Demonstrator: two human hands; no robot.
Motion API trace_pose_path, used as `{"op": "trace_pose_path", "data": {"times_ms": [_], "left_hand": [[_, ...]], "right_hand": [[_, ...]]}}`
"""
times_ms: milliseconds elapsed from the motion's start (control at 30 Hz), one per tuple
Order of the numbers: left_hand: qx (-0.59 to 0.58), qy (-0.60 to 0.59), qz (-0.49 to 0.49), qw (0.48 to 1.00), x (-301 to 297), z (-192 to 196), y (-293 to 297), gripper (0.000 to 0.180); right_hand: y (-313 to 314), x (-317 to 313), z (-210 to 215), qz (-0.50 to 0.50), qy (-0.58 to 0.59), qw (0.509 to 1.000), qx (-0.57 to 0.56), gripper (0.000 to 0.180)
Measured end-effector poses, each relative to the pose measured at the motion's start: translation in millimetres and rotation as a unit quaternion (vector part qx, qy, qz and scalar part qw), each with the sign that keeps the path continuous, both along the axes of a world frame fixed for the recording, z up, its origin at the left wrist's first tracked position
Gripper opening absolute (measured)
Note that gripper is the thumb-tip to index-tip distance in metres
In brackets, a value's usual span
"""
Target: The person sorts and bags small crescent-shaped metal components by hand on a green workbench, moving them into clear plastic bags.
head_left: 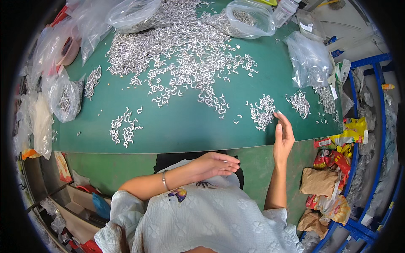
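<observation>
My left hand is held over my lap, just short of the table's front edge. Its fingers are stretched out and loosely curved, and I cannot make out anything firmly gripped in it. My right hand reaches over the table edge with fingers extended, the fingertips at the right side of a small pile of silver crescent-shaped pieces. Another small group of crescents lies at the front left. Behind them spreads a large heap of the same pieces on the green table.
Clear plastic bags with pieces stand at the back and a bag at the left. More small piles lie to the right, below a plastic bag. A blue metal rack and paper packages flank my right side.
</observation>
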State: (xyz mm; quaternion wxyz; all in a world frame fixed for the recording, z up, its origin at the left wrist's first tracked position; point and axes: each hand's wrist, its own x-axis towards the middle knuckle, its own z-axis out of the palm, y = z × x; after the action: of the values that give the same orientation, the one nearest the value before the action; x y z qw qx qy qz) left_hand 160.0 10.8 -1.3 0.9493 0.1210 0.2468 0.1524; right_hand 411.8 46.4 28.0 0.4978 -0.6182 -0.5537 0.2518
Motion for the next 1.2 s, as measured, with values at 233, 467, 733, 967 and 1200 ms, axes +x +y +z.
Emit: {"op": "trace_pose_path", "data": {"times_ms": [233, 467, 733, 967, 1200], "left_hand": [[-0.095, 0.019, -0.002, 0.995, 47, -4, 4, 0.034], [-0.074, -0.017, 0.039, 0.996, 77, -27, 11, 0.042], [-0.143, -0.083, 0.058, 0.985, 95, -27, 15, 0.048], [-0.182, -0.200, 0.076, 0.960, 98, -41, 9, 0.058], [-0.238, -0.310, 0.127, 0.912, 110, -63, 10, 0.049]], "right_hand": [[16, 14, -2, 0.069, -0.167, 0.983, -0.012, 0.037], [30, 14, 4, 0.150, -0.264, 0.953, -0.011, 0.048], [22, 15, 1, 0.211, -0.258, 0.942, -0.048, 0.045], [15, 14, 8, 0.189, -0.236, 0.953, -0.023, 0.045], [-12, 13, 7, 0.228, -0.239, 0.941, -0.065, 0.044]]}}
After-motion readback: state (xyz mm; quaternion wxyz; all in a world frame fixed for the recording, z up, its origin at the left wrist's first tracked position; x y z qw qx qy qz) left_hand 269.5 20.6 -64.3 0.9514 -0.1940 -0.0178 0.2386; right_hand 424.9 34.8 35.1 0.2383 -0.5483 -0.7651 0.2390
